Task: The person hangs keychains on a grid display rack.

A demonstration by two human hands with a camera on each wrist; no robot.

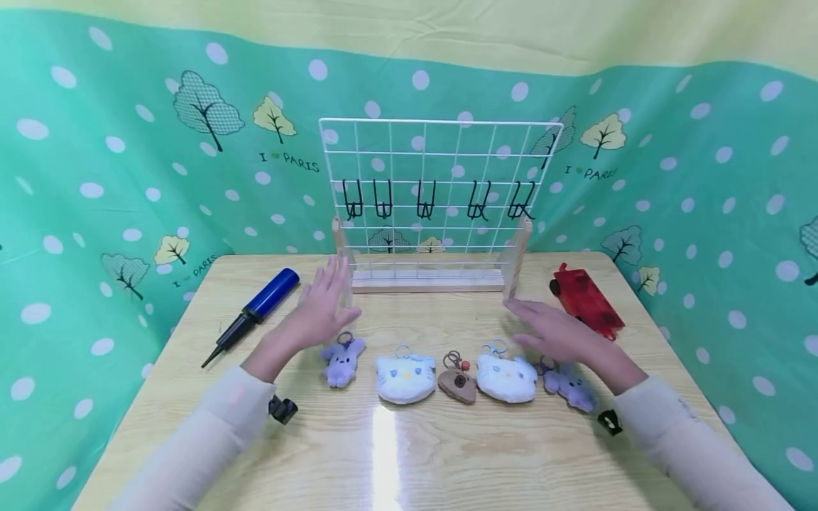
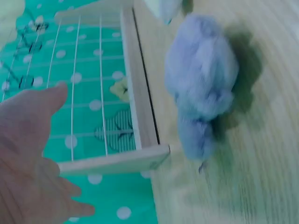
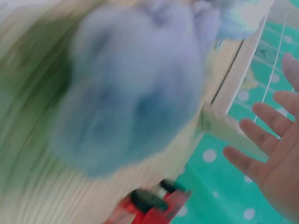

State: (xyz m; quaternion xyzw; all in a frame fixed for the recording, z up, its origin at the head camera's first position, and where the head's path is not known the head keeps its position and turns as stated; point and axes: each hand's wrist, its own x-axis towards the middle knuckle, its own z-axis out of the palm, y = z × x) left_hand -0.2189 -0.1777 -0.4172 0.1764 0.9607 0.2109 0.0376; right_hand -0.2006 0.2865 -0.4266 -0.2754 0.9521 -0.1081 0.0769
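Note:
In the head view my left hand (image 1: 322, 305) hovers with spread, straight fingers near the left post of a white wire grid rack (image 1: 441, 284). My right hand (image 1: 556, 330) reaches toward the right post, its fingers extended and holding nothing. A row of plush keychains lies on the table before the rack: a purple bunny (image 1: 341, 363), a white cat-face plush (image 1: 405, 380), a brown plush (image 1: 458, 385), a second white cat-face plush (image 1: 507, 378) and another purple bunny (image 1: 571, 387), partly below my right wrist. Several black hooks (image 1: 424, 202) hang on the grid.
A blue hand pump (image 1: 271, 294) with a black nozzle lies at the left of the wooden table (image 1: 473, 461). On the right is a red item with black round parts (image 1: 586, 299). Green dotted cloth (image 1: 77, 191) surrounds the table's back and sides.

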